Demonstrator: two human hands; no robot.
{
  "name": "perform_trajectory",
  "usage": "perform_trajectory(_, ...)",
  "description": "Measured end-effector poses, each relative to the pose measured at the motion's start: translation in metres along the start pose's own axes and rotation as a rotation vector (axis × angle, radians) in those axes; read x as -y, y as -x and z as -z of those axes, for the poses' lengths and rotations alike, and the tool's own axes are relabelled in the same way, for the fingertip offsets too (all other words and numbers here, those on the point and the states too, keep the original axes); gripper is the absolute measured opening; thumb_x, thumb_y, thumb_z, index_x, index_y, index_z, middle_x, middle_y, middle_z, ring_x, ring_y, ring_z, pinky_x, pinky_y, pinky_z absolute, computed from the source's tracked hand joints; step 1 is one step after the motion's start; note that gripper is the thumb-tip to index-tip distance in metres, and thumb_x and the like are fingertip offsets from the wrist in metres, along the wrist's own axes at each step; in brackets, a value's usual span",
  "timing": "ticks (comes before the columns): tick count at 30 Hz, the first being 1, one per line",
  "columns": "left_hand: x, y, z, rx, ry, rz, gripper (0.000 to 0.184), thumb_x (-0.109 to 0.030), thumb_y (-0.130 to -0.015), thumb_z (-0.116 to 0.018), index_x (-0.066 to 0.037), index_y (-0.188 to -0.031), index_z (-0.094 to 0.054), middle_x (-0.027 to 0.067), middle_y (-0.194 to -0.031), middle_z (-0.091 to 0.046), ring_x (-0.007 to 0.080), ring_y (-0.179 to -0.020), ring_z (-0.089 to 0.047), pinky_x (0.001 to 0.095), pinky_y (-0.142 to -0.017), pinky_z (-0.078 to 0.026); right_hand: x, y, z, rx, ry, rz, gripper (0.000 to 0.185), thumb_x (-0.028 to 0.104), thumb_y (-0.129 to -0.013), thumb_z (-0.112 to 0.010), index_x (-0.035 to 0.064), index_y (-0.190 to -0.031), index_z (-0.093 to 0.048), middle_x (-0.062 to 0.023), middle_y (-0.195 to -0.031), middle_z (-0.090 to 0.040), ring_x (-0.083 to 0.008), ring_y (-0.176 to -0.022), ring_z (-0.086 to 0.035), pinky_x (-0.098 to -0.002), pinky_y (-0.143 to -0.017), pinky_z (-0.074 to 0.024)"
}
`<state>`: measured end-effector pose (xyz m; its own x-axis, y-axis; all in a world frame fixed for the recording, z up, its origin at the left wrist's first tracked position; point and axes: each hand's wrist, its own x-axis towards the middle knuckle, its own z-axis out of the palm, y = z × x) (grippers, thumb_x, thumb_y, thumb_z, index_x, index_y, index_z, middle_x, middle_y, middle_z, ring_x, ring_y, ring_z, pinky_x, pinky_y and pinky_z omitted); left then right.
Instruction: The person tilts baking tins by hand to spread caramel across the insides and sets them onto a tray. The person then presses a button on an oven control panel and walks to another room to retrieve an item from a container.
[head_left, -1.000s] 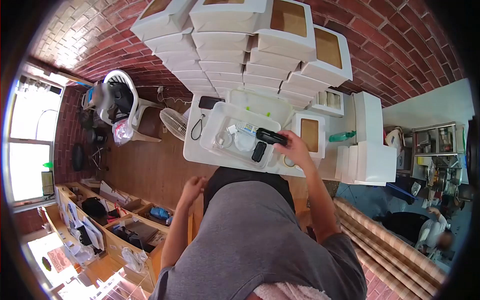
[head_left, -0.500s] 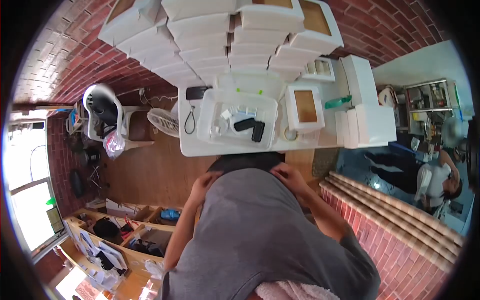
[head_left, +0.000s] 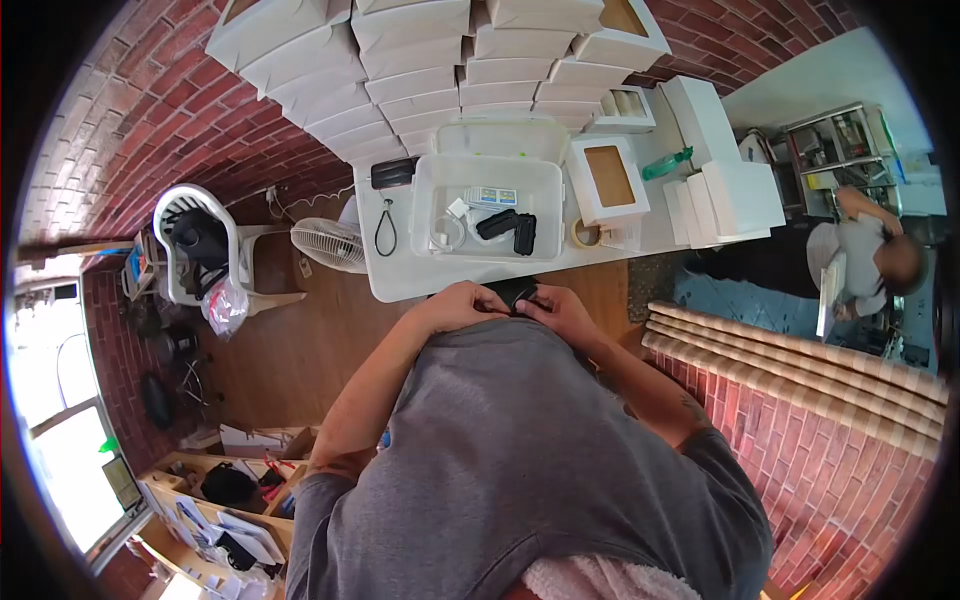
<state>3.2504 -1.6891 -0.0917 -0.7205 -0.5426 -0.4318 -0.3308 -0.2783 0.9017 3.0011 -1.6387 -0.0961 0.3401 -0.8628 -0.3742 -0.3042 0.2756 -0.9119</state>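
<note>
My left hand (head_left: pixel 463 306) and my right hand (head_left: pixel 562 314) meet at my waist, under the hem of my grey shirt (head_left: pixel 510 420). The fingers of both are closed around a small dark thing (head_left: pixel 515 293) at the front of my waist; its kind is not clear. Just beyond them, a white table (head_left: pixel 395 288) holds a clear plastic bin (head_left: pixel 425 215). Inside the bin are two black cases (head_left: pixel 523 236), a coiled white cable (head_left: pixel 445 236) and small white packs (head_left: pixel 492 197). A black cord loop (head_left: pixel 386 232) and a black pouch (head_left: pixel 394 173) lie left of it.
White boxes (head_left: pixel 415 70) are stacked along the back. A windowed box (head_left: pixel 607 180), a tape roll (head_left: pixel 584 234) and a green bottle (head_left: pixel 668 163) stand right of the bin. A fan (head_left: pixel 328 245) is at left. Another person (head_left: pixel 850 250) stands beyond the low brick wall (head_left: pixel 780 440).
Both my hands have moved inward from the sides of my waist and come together at the front. The other person has turned and now has a light flat thing near them.
</note>
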Motion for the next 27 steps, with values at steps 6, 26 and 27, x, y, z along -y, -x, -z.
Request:
perform_trajectory(6,0.017,-0.008,-0.003,-0.063,-0.054,-0.004,0.024,-0.019,-0.091,-0.075,0.0,-0.106,-0.075,0.0037,-0.088,-0.075,0.0096,-0.078,-0.065,0.0263,-0.073,-0.052,0.015,-0.006,-0.022,-0.259,-0.259,-0.066,0.023,0.02,-0.096,-0.07,-0.0001,-0.089,-0.06,-0.0047,-0.077,-0.063,-0.0088,-0.067,-0.054,-0.0283,-0.062,-0.0462)
perform_trajectory(26,0.024,0.009,0.042,0.1,0.278,0.1,0.029,-0.02,-0.087,-0.08,-0.003,-0.11,-0.076,0.0061,-0.094,-0.075,0.0093,-0.082,-0.066,0.0237,-0.075,-0.051,0.112,-0.017,-0.031,0.066,0.333,0.062,0.015,0.013,-0.086,-0.073,0.0007,-0.094,-0.076,-0.0171,-0.083,-0.074,-0.0222,-0.075,-0.072,-0.0326,-0.07,-0.0549)
perform_trajectory(27,0.027,0.005,0.046,0.161,0.297,0.092,0.031,-0.021,-0.087,-0.08,-0.004,-0.112,-0.075,0.0065,-0.096,-0.075,0.0092,-0.083,-0.066,0.0238,-0.075,-0.051,0.114,-0.02,-0.032,0.086,0.398,0.049,0.018,0.015,-0.086,-0.074,0.0011,-0.096,-0.075,-0.0167,-0.083,-0.074,-0.0233,-0.074,-0.072,-0.0329,-0.072,-0.0556)
